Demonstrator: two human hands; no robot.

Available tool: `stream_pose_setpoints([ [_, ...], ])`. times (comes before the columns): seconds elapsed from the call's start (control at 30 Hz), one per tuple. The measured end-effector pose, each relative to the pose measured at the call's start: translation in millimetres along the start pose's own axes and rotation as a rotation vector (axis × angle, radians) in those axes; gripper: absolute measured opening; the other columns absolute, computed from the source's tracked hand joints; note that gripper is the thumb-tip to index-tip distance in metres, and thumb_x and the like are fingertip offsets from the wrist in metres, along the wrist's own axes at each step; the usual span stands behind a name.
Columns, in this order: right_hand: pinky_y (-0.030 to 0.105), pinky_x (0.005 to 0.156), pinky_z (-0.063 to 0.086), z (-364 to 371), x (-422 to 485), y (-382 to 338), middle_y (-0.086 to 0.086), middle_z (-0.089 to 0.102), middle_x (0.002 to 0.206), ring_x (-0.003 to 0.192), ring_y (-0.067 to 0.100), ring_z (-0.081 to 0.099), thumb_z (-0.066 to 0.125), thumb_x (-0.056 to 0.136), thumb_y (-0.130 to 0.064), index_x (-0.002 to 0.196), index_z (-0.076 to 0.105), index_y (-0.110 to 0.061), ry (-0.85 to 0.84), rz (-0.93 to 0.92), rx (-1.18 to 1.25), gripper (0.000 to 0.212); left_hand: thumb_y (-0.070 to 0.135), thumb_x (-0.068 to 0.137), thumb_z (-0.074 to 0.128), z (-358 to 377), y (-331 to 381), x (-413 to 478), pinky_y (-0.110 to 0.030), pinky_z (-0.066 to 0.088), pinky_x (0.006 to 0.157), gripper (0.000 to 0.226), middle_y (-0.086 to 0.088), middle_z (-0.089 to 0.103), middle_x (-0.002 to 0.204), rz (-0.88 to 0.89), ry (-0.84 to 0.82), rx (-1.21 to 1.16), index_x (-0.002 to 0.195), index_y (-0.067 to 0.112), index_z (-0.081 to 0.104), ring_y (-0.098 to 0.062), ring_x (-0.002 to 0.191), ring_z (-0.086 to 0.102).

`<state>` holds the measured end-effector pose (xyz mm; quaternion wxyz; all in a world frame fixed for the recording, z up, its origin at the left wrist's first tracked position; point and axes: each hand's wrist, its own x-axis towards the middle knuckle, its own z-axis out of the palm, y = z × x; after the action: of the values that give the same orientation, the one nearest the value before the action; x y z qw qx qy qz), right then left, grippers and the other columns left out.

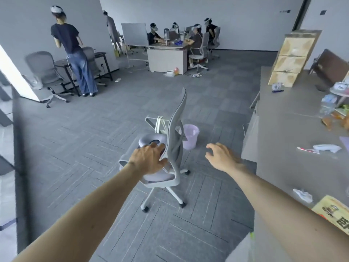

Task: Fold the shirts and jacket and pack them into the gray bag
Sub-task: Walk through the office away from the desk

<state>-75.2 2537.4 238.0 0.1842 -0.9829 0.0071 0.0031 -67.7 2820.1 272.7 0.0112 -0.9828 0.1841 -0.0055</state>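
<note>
Nothing is gripped: the left hand [149,159] is spread flat over the chair [170,148] seat, the right hand [221,157] held open beside the backrest. Shirts, jacket and bag cannot be seen.

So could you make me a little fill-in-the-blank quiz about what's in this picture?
1. The left hand reaches over the seat of a gray office ____.
2. The right hand hangs in the air, holding ____.
3. Behind the chair, a ____ wastebasket stands on the carpet.
4. The long counter lies on the person's ____ side.

Missing words: chair; nothing; pink; right
</note>
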Motion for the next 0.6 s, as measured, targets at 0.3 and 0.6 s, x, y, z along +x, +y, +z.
stream_pose_setpoints([
  [0.3,0.039,0.093,0.045,10.1,170.8,-18.6,0.006,0.053,0.132,0.121,0.029,0.051,0.043,0.101,-0.032,0.141,0.046,-0.021,0.012,0.003,-0.010,0.042,0.055,0.093,0.047,29.4,-71.8,192.3,-0.046,0.051,0.088,0.056,-0.006,0.057,0.128,0.085,-0.016,-0.057,0.141,0.026,0.039,-0.033,0.113,0.061],
  [0.6,0.041,0.095,0.045,8.7,298.0,-0.9,0.006,0.048,0.138,0.122,0.028,0.051,0.040,0.103,-0.037,0.146,0.039,-0.022,0.002,0.059,-0.041,0.046,0.061,0.092,0.044,42.0,-73.0,361.2,-0.046,0.050,0.088,0.058,-0.009,0.061,0.118,0.135,-0.055,-0.194,0.134,0.021,0.041,-0.035,0.108,0.062],
])
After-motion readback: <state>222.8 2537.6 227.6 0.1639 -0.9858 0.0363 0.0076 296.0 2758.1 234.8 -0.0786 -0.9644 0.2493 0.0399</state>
